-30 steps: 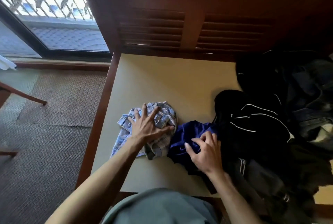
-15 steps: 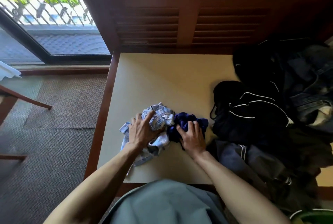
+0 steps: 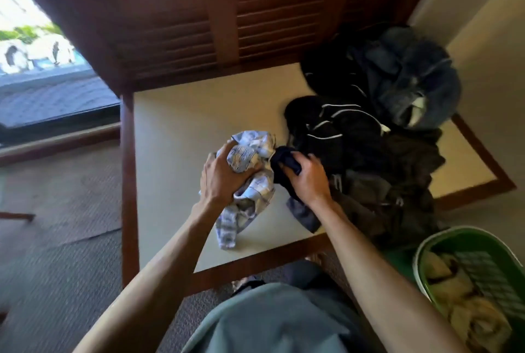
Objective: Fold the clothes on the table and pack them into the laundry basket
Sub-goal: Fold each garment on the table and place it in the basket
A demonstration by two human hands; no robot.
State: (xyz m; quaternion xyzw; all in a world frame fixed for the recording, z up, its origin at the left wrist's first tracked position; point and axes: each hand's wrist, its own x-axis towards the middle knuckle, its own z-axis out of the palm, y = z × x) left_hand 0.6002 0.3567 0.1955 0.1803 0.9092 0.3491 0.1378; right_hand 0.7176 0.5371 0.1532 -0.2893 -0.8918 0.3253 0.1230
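Head view: two garments bunched, one in each grip.
My left hand point(image 3: 224, 179) clamps one plaid shirt point(image 3: 250, 193), my right hand point(image 3: 308, 179) one navy garment point(image 3: 284, 161), near the worktop's point(image 3: 181, 131) front edge; one green basket point(image 3: 426, 247) beside its right corner.

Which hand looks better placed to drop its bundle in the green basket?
Probably the right hand: it grips the navy garment on the basket's side. The left hand, holding the checked shirt, is farther away.

The worktop point(image 3: 181, 125) has a matt, smooth cream top framed in glossy reddish wood. On it lie a crumpled checked cloth point(image 3: 252, 179) and dark fabric garments point(image 3: 369, 154). Beside it, the laundry basket point(image 3: 434, 242) is glossy green plastic.
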